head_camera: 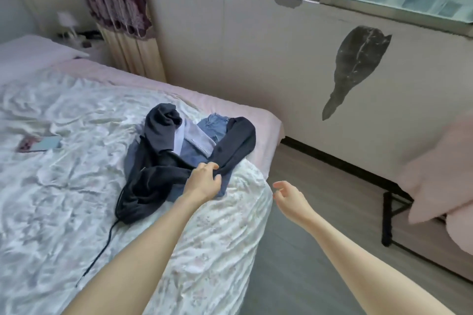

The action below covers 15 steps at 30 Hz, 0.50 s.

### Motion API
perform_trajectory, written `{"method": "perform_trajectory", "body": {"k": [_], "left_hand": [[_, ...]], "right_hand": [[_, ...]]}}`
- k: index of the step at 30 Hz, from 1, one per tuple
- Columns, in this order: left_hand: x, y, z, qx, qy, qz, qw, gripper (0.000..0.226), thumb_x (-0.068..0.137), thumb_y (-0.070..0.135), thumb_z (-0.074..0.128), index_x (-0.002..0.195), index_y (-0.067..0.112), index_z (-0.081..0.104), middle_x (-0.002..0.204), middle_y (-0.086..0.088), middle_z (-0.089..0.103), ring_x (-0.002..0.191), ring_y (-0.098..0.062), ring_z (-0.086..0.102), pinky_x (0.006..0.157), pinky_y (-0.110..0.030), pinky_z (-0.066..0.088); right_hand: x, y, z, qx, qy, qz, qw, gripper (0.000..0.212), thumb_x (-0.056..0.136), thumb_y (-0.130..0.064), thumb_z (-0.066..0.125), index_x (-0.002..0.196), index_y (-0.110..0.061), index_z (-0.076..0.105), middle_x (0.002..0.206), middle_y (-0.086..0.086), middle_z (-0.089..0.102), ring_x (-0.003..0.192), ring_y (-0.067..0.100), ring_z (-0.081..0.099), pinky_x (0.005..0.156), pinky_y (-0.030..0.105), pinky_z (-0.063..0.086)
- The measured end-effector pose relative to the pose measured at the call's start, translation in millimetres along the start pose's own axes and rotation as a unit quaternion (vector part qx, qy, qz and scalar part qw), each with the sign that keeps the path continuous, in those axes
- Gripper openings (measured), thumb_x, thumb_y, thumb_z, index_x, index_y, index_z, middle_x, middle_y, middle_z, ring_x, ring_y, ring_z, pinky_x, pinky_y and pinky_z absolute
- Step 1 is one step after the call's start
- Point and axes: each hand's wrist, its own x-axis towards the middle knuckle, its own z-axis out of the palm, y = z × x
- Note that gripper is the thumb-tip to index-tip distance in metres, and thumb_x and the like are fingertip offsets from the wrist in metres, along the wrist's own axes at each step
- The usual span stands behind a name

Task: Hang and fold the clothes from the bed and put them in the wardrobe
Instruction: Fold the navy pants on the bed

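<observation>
From my head camera, my left hand point(204, 181) pinches a fold of the dark navy hooded sweatshirt point(163, 161), which lies crumpled on the pile near the corner of the bed with the white floral sheet point(64, 186). My right hand point(288, 195) hovers beside the bed, over the grey floor, fingers loosely curled and holding nothing. Under the sweatshirt lie blue denim jeans point(215, 126) and a pale grey ribbed garment point(198, 139). If I lift now, a tangled sleeve could drag these off the edge. The black drawstring point(102, 245) trails loose and may snag.
</observation>
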Motion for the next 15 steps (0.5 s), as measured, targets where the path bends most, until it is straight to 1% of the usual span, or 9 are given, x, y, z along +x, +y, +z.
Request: {"method": "perform_trajectory", "body": {"k": [2,4,6,8,9,11,13,15], "left_hand": [[37,-6,-1,0.007,0.005,-0.018,1.0,0.039,0.094,0.023,0.044,0.132,0.014,0.046,0.137,-0.01,0.042,0.125,-0.026,0.04,0.102,-0.039,0.037],[73,-15,-2,0.036,0.012,-0.043,0.998,0.04,0.094,0.025,0.044,0.133,0.017,0.043,0.139,-0.007,0.038,0.127,-0.027,0.036,0.1,-0.04,0.037],[119,-31,-3,0.056,0.017,-0.091,0.994,0.043,0.094,0.026,0.044,0.135,0.019,0.039,0.141,-0.006,0.033,0.129,-0.028,0.032,0.099,-0.042,0.035],[161,-49,-10,0.061,0.028,-0.14,0.988,0.046,0.093,0.026,0.044,0.137,0.018,0.034,0.143,-0.007,0.028,0.13,-0.03,0.028,0.1,-0.043,0.034],[194,-63,-14,0.057,0.039,-0.174,0.982,0.048,0.093,0.026,0.044,0.138,0.017,0.031,0.145,-0.008,0.025,0.13,-0.031,0.027,0.1,-0.044,0.034],[234,-81,-22,0.056,0.051,-0.216,0.973,0.054,0.093,0.028,0.046,0.141,0.017,0.025,0.148,-0.011,0.019,0.132,-0.033,0.024,0.1,-0.046,0.033],[288,-109,-29,0.051,0.058,-0.267,0.961,0.063,0.092,0.033,0.048,0.145,0.02,0.016,0.152,-0.011,0.01,0.136,-0.034,0.018,0.103,-0.049,0.03],[326,-136,-33,0.058,0.055,-0.3,0.95,0.074,0.091,0.042,0.05,0.148,0.025,0.005,0.155,-0.011,0.0,0.141,-0.033,0.005,0.108,-0.052,0.022]], "right_hand": [[45,-8,2,-0.005,-0.012,-0.006,1.0,0.038,0.094,-0.015,0.033,0.13,-0.017,0.046,0.12,0.006,0.058,0.083,0.013,0.055,0.059,0.017,0.04],[86,-16,6,-0.009,-0.023,-0.015,1.0,0.038,0.094,-0.015,0.034,0.13,-0.016,0.045,0.12,0.008,0.057,0.087,0.015,0.053,0.06,0.018,0.04],[140,-24,15,-0.016,-0.048,-0.017,0.999,0.038,0.094,-0.014,0.034,0.131,-0.016,0.045,0.113,0.009,0.058,0.09,0.02,0.056,0.065,0.024,0.044],[188,-37,26,-0.028,-0.075,-0.02,0.997,0.037,0.095,-0.012,0.036,0.131,-0.014,0.044,0.112,0.012,0.059,0.091,0.024,0.056,0.072,0.027,0.044],[228,-47,36,-0.033,-0.099,-0.026,0.994,0.037,0.095,-0.012,0.037,0.131,-0.013,0.044,0.109,0.01,0.059,0.088,0.022,0.053,0.072,0.026,0.042],[269,-66,49,-0.048,-0.122,-0.035,0.991,0.037,0.094,-0.013,0.035,0.13,-0.014,0.045,0.101,0.004,0.059,0.085,0.02,0.051,0.068,0.025,0.039],[329,-89,73,-0.061,-0.155,-0.041,0.985,0.039,0.092,-0.015,0.033,0.129,-0.017,0.045,0.104,0.003,0.061,0.087,0.021,0.055,0.073,0.025,0.04],[372,-107,94,-0.071,-0.184,-0.066,0.978,0.041,0.091,-0.014,0.033,0.13,-0.015,0.046,0.103,0.004,0.06,0.09,0.022,0.054,0.077,0.027,0.041]]}}
